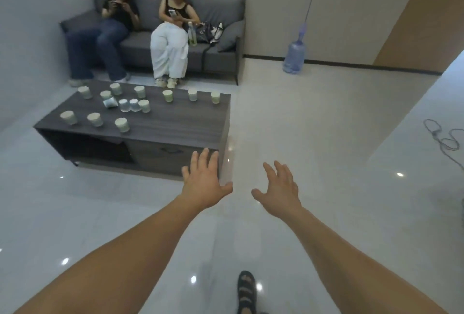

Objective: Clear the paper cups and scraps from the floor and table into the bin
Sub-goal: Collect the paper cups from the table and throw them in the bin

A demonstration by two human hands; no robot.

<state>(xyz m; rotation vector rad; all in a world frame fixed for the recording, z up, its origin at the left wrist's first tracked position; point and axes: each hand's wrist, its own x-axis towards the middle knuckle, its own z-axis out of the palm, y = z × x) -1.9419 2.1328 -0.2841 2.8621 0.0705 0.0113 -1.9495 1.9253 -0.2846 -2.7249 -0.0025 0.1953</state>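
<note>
Now | left hand (204,183) and right hand (278,193) were spread, empty, before the low dark grey wooden table (175,123) | small pale paper cups (122,124) stood on the table top | likely light, thin, crushable; grip the wall gently

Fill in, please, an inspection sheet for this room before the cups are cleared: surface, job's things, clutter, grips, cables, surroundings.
surface: dark coffee table, its top bears only cups; glossy floor, no scraps seen.
job's things: about fourteen paper cups on the table, most upright; one crushed cup lies on its side; bin not in view.
clutter: nothing seen.
grips: left hand and right hand both open, fingers spread, holding nothing.
cables: loose cable looped on the floor at far right.
surroundings: two seated people on a grey sofa behind the table, a bag beside them; water jug by the wall.
</note>
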